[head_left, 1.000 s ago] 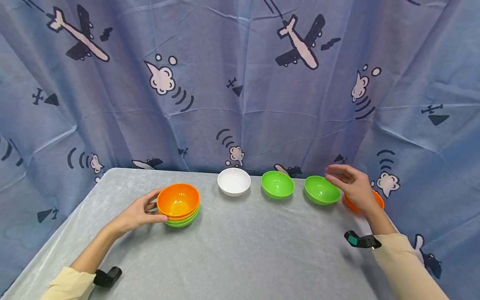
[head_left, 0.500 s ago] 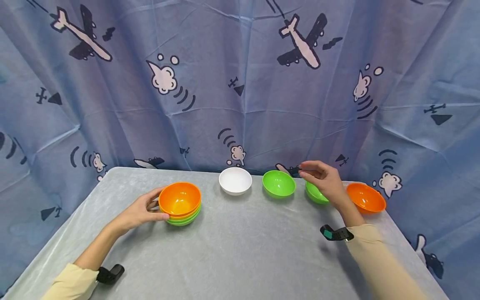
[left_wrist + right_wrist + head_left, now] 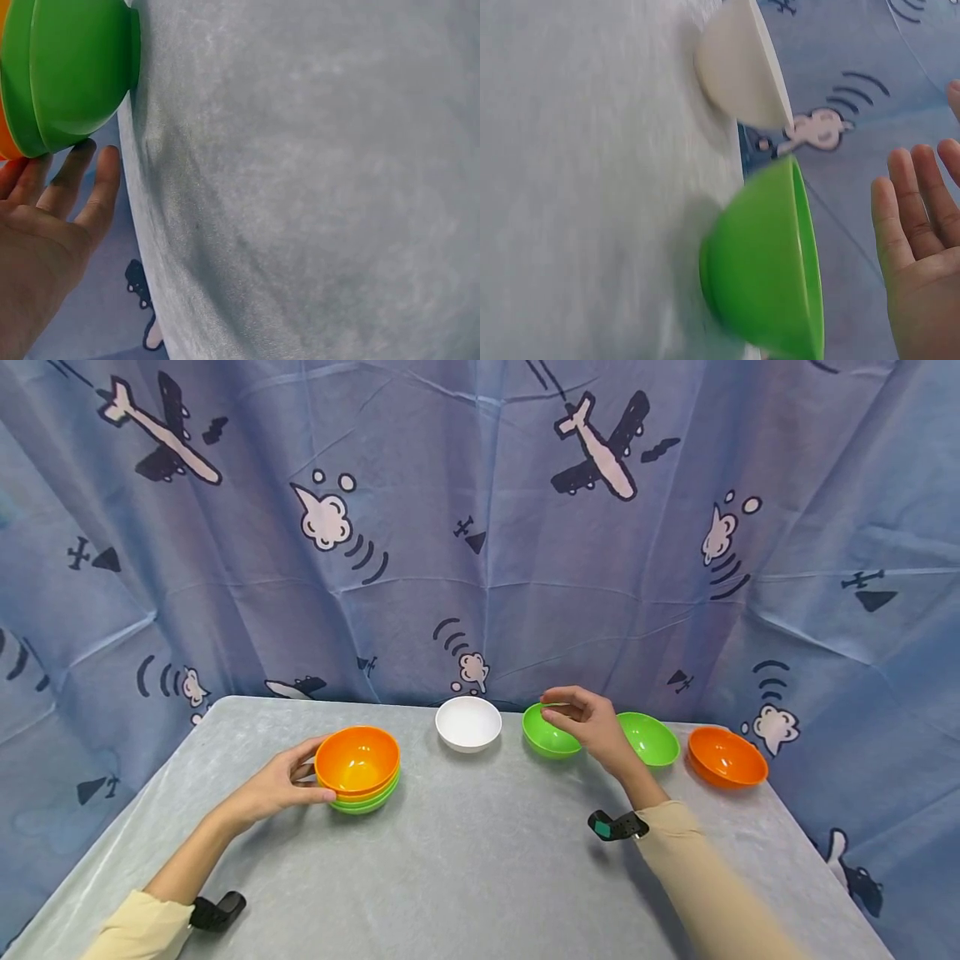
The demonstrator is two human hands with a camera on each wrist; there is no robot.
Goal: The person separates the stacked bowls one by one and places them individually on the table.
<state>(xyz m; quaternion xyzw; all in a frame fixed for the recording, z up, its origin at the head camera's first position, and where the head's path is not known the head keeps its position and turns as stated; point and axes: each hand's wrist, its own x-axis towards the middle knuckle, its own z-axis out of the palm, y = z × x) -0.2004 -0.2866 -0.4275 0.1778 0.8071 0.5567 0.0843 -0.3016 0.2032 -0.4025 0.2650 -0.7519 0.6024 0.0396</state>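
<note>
Bowls on grey surface (image 3: 450, 877)

Nested bowl stack (image 3: 358, 768), orange above green: nearer and left of white bowl (image 3: 468, 724); left hand (image 3: 277, 787) gripping its side. Orange bowl (image 3: 726, 758): far right of white bowl. Outer green bowl (image 3: 651, 740): well right. Inner green bowl (image 3: 546, 742): just right; right hand (image 3: 588, 724) raised near, fingers loosely bent, holding nothing. Airplane-print curtain (image 3: 480, 527): behind white bowl.

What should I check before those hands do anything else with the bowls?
1. Left fingers on the bowl stack: ok, touching its side.
2. Stack upright: ok.
3. Right fingers gripping a bowl: not ok, they hold nothing.
4. Right fingers clear of the green bowl beside the white bowl: ok, the right wrist view shows a gap.
5. Insides of the stack's lower bowls: cannot tell, the top orange bowl hides them.
</note>
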